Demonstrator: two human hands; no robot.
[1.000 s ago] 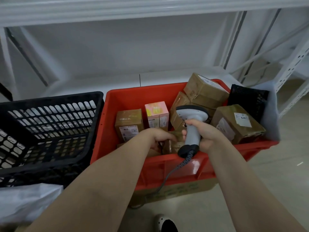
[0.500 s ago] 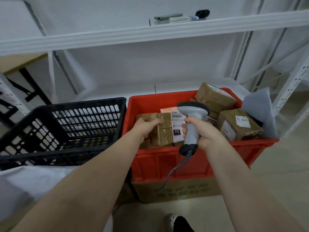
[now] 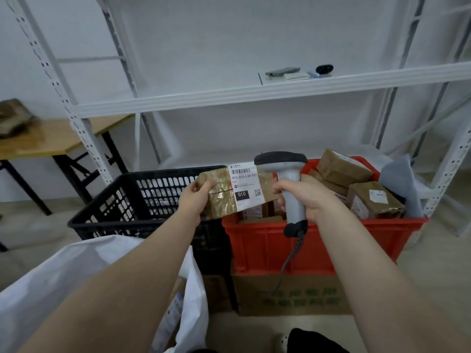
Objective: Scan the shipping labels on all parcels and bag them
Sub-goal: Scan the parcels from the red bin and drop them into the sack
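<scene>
left hand (image 3: 195,200) grips the left end of a taped brown parcel (image 3: 219,197), thumb on the near face, fingers wrapped behind. the parcel is held in the air above the seam between the black basket (image 3: 142,200) and the red crate (image 3: 331,225), long side roughly level. the shipping label (image 3: 245,186) faces the camera: barcode at the top, black "010" block and a qr code lower down. the label's right edge is hidden behind the scanner.

right hand (image 3: 305,197) is clenched round the grey handle of the barcode scanner (image 3: 289,179), which stands upright with its dark head on top, just right of the label and overlapping the parcel's right end. can't tell whether the trigger is pressed. the coiled cable (image 3: 288,261) hangs from the handle base down the crate's front.

the red crate holds more brown parcels (image 3: 374,200), stacked high on the right, with a grey mailer (image 3: 400,182) at the far right corner. the crate sits on a cardboard box (image 3: 293,294). the white bag (image 3: 63,271) is low left, under the left forearm, below the basket. white shelving (image 3: 254,95) stands behind with a few small items on the shelf; a wooden table (image 3: 51,138) is far left.
</scene>
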